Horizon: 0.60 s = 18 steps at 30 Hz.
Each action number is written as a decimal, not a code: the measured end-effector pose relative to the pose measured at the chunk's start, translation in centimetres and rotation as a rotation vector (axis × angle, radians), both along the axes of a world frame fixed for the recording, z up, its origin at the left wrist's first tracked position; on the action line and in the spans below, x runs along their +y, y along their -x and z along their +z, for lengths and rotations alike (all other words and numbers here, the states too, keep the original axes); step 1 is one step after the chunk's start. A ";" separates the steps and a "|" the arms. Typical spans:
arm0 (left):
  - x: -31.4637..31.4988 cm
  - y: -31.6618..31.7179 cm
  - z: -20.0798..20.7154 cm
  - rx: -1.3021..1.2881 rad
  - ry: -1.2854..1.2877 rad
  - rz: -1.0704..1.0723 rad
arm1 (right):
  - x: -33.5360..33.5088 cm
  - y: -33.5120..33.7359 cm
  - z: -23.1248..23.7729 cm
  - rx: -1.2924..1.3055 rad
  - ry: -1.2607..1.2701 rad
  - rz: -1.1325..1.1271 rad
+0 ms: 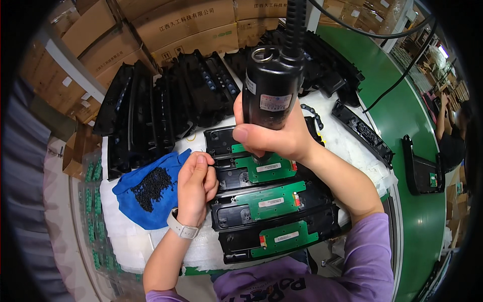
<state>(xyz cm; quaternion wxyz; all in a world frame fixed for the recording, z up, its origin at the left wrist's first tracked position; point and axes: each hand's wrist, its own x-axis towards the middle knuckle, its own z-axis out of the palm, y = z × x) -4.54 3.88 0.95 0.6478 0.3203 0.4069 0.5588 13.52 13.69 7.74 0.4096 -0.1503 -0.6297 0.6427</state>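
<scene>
- Surrounding your work on the far side: black housings [201, 100] stacked closely, with cardboard boxes [196, 25] behind them.
- To your left: a blue cloth [136, 214] on a white sheet [128, 246], bearing a heap of small black parts [152, 187].
- To your right: a narrow housing [362, 133] lying aslant, and beyond it a green counter [422, 221].
- Before you: black panels [239, 242] in rows, carrying green boards [287, 196]; your driver [269, 95] and right hand hide part of the farther ones.
- Your right hand [287, 133]: wrapped around the upright driver, its lower end down by the second-farthest board; contact cannot be told.
- Your left hand [197, 178]: fingers curled inward, beside the panels' left ends; whether the fingertips pinch anything cannot be told.
</scene>
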 end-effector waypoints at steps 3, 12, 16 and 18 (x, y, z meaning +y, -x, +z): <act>0.2 -0.6 -0.3 0.010 0.008 0.033 | -0.1 -0.3 0.0 -0.017 -0.049 -0.054; -0.3 -1.4 0.9 0.218 -0.033 -0.024 | -0.8 -0.9 0.9 0.196 -0.017 0.113; -0.7 -1.8 1.0 0.225 -0.021 -0.056 | -0.9 -1.7 2.0 0.483 -0.063 0.156; -0.8 -2.0 0.9 0.179 -0.035 -0.037 | -1.0 -1.5 1.9 0.550 -0.040 0.137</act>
